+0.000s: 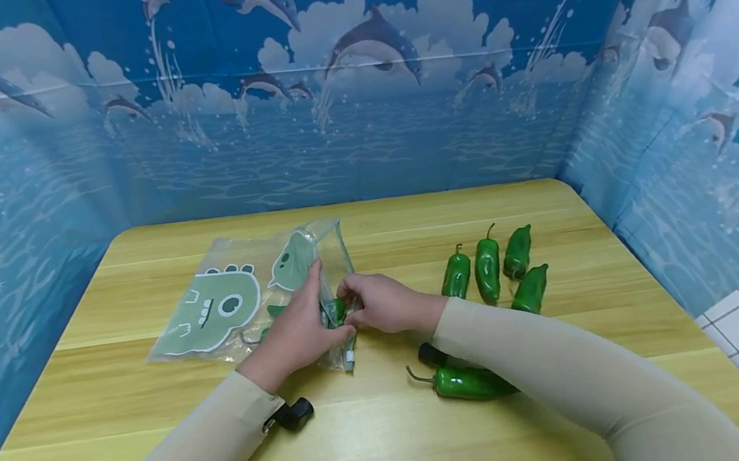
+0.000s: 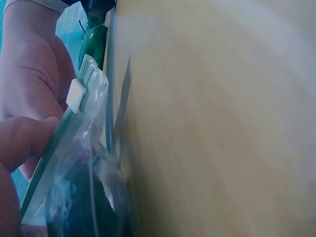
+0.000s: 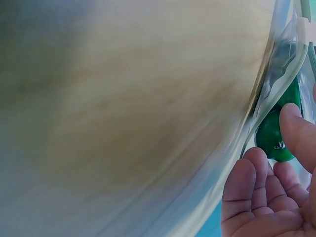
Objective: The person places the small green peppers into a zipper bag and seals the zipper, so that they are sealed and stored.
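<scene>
A clear slider-zip bag with green cartoon prints lies on the table, its mouth facing right. My left hand holds the bag near the mouth, the thumb by the zip strip and its white slider. Green peppers show through the plastic. In the bag's mouth, my right hand holds a green pepper between thumb and fingers, its stem end toward the palm. Part of this pepper is hidden by the bag and fingers.
Several green peppers lie at the right of the wooden table. Another long pepper lies nearer, partly under the right forearm. Black wrist cameras are strapped to both wrists. A blue dolphin curtain stands behind the table.
</scene>
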Demonstrator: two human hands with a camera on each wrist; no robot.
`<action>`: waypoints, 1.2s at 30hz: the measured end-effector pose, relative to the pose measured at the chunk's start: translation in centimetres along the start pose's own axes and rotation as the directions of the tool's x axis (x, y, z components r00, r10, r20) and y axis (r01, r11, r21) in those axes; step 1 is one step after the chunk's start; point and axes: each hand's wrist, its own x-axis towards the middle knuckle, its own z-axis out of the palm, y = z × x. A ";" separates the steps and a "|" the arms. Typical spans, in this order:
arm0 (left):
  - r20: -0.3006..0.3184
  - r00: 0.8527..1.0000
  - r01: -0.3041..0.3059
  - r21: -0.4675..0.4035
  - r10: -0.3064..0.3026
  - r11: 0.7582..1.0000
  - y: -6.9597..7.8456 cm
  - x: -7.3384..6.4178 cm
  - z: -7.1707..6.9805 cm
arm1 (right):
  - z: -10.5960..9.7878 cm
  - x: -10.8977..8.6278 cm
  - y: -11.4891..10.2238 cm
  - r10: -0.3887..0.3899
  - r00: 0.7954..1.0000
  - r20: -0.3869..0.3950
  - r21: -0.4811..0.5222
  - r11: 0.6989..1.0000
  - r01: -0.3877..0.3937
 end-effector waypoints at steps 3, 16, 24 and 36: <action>0.003 1.000 -0.002 0.006 0.002 1.000 0.0 0.1 0.1 | 0.0 0.0 -0.1 0.003 1.000 0.003 -0.001 1.000 -0.003; 0.012 1.000 -0.014 0.017 0.014 1.000 -0.2 0.2 0.3 | -0.1 0.2 -0.1 -0.001 1.000 0.010 -0.008 1.000 0.001; 0.020 1.000 -0.013 0.048 0.012 0.999 -0.3 0.1 0.4 | -1.1 -0.1 0.1 0.028 1.000 0.010 -0.009 1.000 -0.028; 0.020 1.000 0.009 0.071 -0.010 0.997 -0.1 0.0 0.5 | -6.8 -2.7 4.1 0.140 0.984 -0.111 -0.068 0.987 -0.148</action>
